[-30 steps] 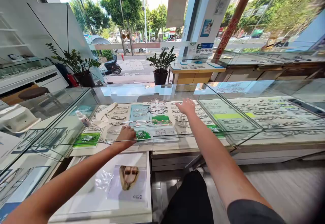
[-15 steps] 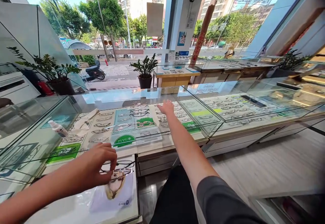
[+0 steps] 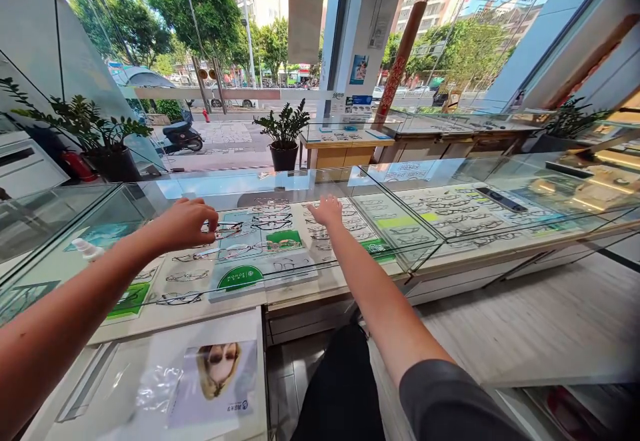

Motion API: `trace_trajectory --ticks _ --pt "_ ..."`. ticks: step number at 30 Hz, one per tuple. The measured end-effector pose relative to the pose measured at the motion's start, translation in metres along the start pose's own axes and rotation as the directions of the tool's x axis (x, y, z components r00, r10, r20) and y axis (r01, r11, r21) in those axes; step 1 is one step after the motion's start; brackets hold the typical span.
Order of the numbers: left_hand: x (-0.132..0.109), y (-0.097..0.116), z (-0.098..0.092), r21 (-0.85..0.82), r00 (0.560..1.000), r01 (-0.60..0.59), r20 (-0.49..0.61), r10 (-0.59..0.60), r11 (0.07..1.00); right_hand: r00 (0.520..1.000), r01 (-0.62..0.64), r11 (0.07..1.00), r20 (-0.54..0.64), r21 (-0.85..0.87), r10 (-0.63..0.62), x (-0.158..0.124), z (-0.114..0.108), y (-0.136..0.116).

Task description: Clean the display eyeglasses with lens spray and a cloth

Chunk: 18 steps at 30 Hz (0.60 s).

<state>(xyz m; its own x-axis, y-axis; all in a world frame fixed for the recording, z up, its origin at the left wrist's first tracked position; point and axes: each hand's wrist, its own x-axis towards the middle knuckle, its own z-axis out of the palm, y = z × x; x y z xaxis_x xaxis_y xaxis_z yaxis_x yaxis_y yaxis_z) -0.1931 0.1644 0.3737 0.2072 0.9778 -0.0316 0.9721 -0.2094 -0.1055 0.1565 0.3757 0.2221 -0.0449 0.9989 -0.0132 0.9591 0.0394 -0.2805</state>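
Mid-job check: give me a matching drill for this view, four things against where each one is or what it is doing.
Things:
1. left hand
2. right hand
3. spray bottle
4. leaflet

Places or states:
A. lies on the white shelf nearest the camera
B. fingers spread over rows of frames
C. pinches a pair of glasses
D. at the left end of the display case, beside the left forearm

Pairs: 1-C, 2-B, 3-D, 4-A.
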Motion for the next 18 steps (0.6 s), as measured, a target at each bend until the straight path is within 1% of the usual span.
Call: trace_trajectory --ticks 4,6,8,12,18 --pt "0.027 -0.030 0.036 -0.046 0.999 -0.039 -0.014 0.038 0.998 1.000 -0.017 1.000 -0.005 -0.012 0.017 0.001 0.001 0.000" --pt "0.035 -0.039 0.050 -0.053 0.998 -0.048 -0.030 0.046 0.997 1.000 -0.021 1.000 -0.010 -0.017 0.021 0.001 0.000 0.000" --pt "0.039 -0.042 0.061 -0.045 0.997 -0.062 -0.049 0.060 0.997 1.000 -0.023 0.999 -0.013 -0.024 0.023 0.001 0.000 0.000" --pt "0.041 -0.038 0.072 -0.015 0.995 -0.087 -0.059 0.086 0.996 0.999 -0.028 0.999 -0.017 -0.041 0.028 -0.001 -0.001 0.001" --pt "0.039 -0.036 0.075 0.009 0.994 -0.098 -0.044 0.098 0.995 0.999 -0.029 0.998 -0.022 -0.055 0.028 -0.001 -0.002 0.001"
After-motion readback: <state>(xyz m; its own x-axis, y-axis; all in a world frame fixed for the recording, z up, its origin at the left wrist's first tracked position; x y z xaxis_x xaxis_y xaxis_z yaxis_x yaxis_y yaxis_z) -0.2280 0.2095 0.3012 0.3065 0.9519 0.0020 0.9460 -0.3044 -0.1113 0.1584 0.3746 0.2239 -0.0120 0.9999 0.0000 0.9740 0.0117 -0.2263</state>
